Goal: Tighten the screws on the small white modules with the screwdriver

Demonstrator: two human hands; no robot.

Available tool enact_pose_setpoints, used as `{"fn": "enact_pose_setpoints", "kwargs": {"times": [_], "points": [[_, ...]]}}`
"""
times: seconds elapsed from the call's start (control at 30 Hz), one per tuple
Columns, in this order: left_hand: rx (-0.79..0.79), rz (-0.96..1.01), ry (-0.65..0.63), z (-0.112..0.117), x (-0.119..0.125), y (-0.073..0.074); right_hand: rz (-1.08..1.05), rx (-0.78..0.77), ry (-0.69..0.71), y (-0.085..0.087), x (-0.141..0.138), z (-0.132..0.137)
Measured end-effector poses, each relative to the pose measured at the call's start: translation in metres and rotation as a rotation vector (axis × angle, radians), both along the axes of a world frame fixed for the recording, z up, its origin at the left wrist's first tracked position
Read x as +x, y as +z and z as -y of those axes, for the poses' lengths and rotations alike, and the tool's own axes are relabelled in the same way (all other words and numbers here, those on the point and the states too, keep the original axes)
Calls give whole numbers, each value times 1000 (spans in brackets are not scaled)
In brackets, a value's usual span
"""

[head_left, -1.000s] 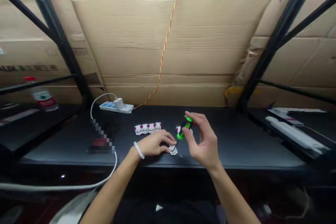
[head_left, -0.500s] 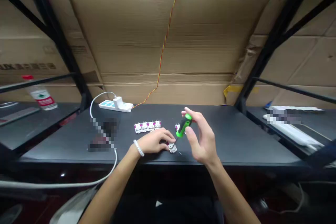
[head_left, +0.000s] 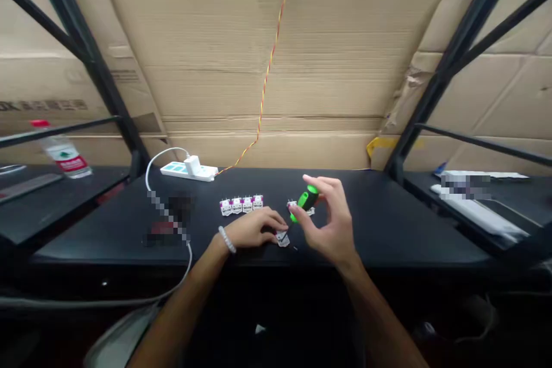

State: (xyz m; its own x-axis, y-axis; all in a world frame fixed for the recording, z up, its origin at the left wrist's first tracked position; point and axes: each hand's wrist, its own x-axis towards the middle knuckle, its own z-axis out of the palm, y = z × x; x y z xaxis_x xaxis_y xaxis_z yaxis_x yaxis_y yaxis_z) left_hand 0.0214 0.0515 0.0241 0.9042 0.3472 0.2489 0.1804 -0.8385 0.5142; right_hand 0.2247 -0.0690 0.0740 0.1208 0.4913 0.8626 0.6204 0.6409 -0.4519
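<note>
My left hand (head_left: 254,227) rests on the dark table with its fingers curled, pressing the edge of a small white and purple part (head_left: 282,238). In my right hand (head_left: 330,224) is a screwdriver (head_left: 307,198) with a green and black handle, held between thumb and fingers. Its shaft slants down and left, with the tip at the small part. Behind my left hand stands a row of several similar white and purple parts (head_left: 241,205). More such pieces (head_left: 311,211) lie partly hidden behind the screwdriver and my right hand. A tiny light-coloured piece (head_left: 295,248) lies near the table's front edge.
A white power strip (head_left: 188,170) with a plugged-in adapter sits at the back left, its white cable (head_left: 148,175) running over the table. Cardboard (head_left: 276,80) lines the back, with a twisted wire hanging down. Dark metal posts flank both sides. A bottle (head_left: 66,155) stands at far left.
The screwdriver handle has tilted slightly to the right, and my right thumb and fingers have shifted around it. My left hand keeps its place on the small part. The picture is brighter.
</note>
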Motion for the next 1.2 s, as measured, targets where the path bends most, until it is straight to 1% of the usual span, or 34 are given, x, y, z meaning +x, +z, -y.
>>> {"fn": "enact_pose_setpoints", "kwargs": {"times": [0.07, 0.17, 0.23, 0.3, 0.4, 0.47, 0.53, 0.67, 0.73, 0.83, 0.9, 1.07, 1.2], "points": [[-6, -3, -12, 0, 0, 1, -7, -7, -7, -1, 0, -1], [-8, -7, -18, 0, 0, 2, -15, -59, 96, -1, 1, 0], [-10, -5, -12, 1, 0, 2, -13, -61, 146, -1, 2, 1], [-7, -1, 0, 1, 0, 2, 4, -41, 113, 1, 1, 2], [-7, -1, -9, 1, 0, 2, 37, 4, -2, 4, 0, 3], [-8, 4, -16, 1, 1, 2, 39, 6, -29, 4, 0, 3], [-7, 6, -16, 2, 1, 3, 41, -19, 15, 3, 1, 3], [-1, 1, -11, 2, 1, 4, 37, -43, 155, 2, 3, 4], [3, 0, -12, 2, 1, 3, 35, -27, 139, 2, 2, 4], [5, -2, -2, 1, 1, 2, 58, 1, 31, 3, -1, 4], [1, -2, 1, 1, 1, 1, 63, -2, -1, 3, -2, 3], [-16, 8, -22, 1, 1, 3, 40, -70, 118, 1, -1, 3], [-16, 7, -22, 1, 1, 3, 44, -47, 124, 1, 0, 3]]}}
